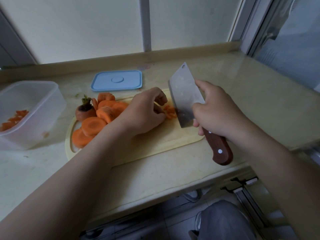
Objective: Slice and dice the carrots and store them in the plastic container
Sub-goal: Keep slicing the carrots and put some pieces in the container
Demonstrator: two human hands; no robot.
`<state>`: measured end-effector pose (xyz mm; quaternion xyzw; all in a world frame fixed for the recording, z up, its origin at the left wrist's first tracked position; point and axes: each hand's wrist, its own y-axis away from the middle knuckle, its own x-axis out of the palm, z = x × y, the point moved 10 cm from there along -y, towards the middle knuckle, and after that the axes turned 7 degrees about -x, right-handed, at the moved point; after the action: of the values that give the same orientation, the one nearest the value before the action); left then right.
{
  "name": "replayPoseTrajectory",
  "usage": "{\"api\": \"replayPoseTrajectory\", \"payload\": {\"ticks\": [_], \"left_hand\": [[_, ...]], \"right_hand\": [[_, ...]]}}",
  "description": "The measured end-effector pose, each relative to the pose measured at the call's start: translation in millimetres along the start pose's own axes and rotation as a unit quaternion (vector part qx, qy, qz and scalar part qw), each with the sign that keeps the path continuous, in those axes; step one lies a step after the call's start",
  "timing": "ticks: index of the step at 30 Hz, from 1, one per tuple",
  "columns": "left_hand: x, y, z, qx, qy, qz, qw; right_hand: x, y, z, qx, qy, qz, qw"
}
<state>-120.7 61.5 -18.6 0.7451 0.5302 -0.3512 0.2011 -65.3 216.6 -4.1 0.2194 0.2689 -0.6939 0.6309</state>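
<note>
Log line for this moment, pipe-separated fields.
phase: dicing | right hand: grips cleaver | left hand: holds carrot pieces on board | container: holds diced carrot, lid off

Open counter (242,101) right of cutting board (155,148), carrot slices (94,124) crowding its left end, container (43,104) beside, lid (117,80) behind

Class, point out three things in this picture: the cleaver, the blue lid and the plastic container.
cleaver (186,96): head view, flat of the steel blade.
blue lid (117,80): head view, raised circle at its centre.
plastic container (45,118): head view, its translucent side wall.
</note>
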Motion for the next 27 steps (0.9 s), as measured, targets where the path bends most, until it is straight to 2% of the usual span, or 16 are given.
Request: {"api": "replayPoseTrajectory", "payload": {"ticks": [11,17,27], "left_hand": [[-1.8,-0.9,-0.2,0.008,0.007,-0.012,1.0],[-0.9,1.6,-3.7,0.041,-0.05,-0.005,0.998],[2.1,-0.7,-0.2,0.037,-0.013,-0.005,0.999]], "right_hand": [[-2.4,-8.3,-2.3,0.015,-0.017,0.0,1.0],[-22.7,1.8,3.5,0.013,-0.013,0.005,1.0],[-23.6,15.5,15.7,-0.007,0.023,0.03,0.999]]}}
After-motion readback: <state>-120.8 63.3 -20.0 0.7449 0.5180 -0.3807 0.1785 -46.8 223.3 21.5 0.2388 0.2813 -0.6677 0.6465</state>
